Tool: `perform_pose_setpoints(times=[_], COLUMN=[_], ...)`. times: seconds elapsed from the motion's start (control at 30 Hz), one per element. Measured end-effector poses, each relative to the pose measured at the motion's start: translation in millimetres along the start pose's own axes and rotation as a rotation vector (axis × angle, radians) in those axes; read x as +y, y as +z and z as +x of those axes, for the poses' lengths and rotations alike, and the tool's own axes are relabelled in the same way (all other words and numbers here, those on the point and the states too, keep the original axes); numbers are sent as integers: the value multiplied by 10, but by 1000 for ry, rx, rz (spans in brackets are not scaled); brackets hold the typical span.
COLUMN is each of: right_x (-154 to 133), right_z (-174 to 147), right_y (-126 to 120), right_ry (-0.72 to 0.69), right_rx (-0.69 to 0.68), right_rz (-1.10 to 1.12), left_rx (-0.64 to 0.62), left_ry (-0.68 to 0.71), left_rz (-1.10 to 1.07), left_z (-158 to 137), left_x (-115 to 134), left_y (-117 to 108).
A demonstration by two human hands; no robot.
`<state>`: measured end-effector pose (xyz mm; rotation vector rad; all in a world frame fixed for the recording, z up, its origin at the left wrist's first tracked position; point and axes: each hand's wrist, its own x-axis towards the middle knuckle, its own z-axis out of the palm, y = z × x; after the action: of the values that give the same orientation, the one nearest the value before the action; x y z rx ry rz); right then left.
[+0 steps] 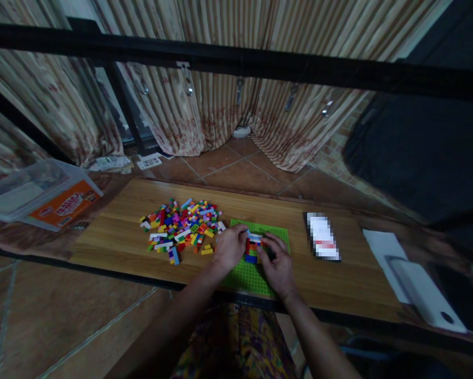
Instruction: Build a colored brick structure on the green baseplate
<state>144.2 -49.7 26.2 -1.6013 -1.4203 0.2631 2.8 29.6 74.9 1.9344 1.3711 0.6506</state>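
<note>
A small multicoloured brick build (252, 251), with blue, red, orange and white parts, stands on a green studded baseplate (247, 281). My left hand (232, 246) is closed at the build's left and upper side, its fingertips against the bricks. From the right, my right hand (278, 266) curls its thumb and fingers round the build's other side. My fingers hide part of the bricks, and any small loose piece between them cannot be made out. Left of the baseplate lies a spread pile of loose toy bricks (185, 221) in many colours.
A phone (323, 237) with a blurred screen lies right of the baseplate on the wooden table (114, 231). Farther right are a white sheet (384, 252) and a white device (428, 295). A clear plastic box (42, 189) with an orange label stands at left.
</note>
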Motion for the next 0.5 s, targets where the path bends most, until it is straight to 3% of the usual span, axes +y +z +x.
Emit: perform_pose_setpoints(times=[0.13,0.5], right_x=[-18,-31], right_z=[1,11], right_y=[-3,-13], right_ry=[0,-10], right_rx=[0,-3], right_rz=[-5,-9], left_rx=[-29,-120], left_ry=[17,72], left_rz=[123,112], left_z=[20,100], left_x=[31,-17], left_y=[-7,15])
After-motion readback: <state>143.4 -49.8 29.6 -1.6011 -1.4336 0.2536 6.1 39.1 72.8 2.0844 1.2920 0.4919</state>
